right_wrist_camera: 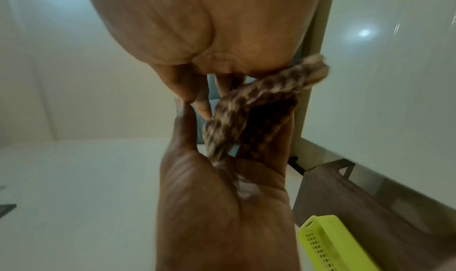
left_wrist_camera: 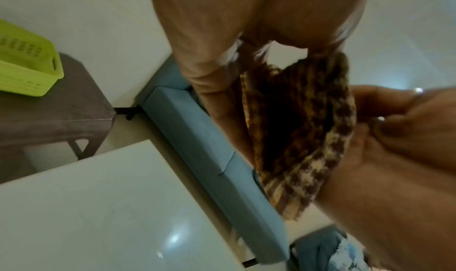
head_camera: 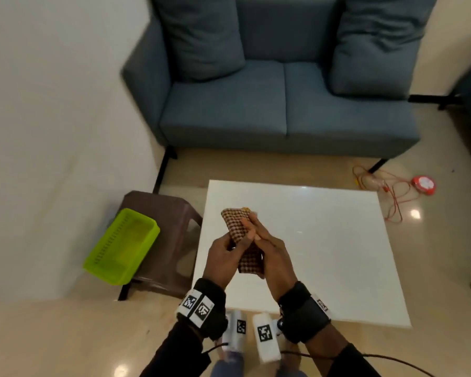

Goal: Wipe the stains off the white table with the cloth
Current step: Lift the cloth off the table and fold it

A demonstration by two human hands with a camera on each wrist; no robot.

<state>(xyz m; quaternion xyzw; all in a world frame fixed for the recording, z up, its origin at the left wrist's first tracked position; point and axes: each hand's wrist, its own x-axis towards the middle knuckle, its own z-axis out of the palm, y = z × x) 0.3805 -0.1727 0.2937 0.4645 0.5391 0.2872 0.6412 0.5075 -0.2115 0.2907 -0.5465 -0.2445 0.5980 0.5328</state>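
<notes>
While both hands meet above the near left part of the white table (head_camera: 324, 240), the cloth (head_camera: 235, 223) is held up between them, clear of the glossy, square tabletop. It is a small woven piece in a brown-and-cream check, folded into a thick, soft strip; its upper end stands out past the fingers and its lower end hangs below the palms. The left hand (head_camera: 223, 254) has its thumb and fingers curled round the left edge of the cloth, and the right hand (head_camera: 269, 247) grips the other side, with fingers laid over the fabric. In the left wrist view the cloth (left_wrist_camera: 296, 123) sags open like a pouch, its weave coarse and nubbly, pinched against the right hand's fingers (left_wrist_camera: 404, 131). The tabletop shines like polished stone and mirrors the ceiling lamps. To its left stands a dark brown plastic stool (head_camera: 172, 240), and a lime-green slotted plastic basket (head_camera: 120, 246), rectangular, sits half on it, overhanging its left side. Beyond the table is a blue-grey fabric sofa (head_camera: 283, 104) with two plump cushions and thin black legs. On the beige polished floor to the right lies a tangle of red cable (head_camera: 386, 189) beside a round red-and-white reel (head_camera: 423, 185).
</notes>
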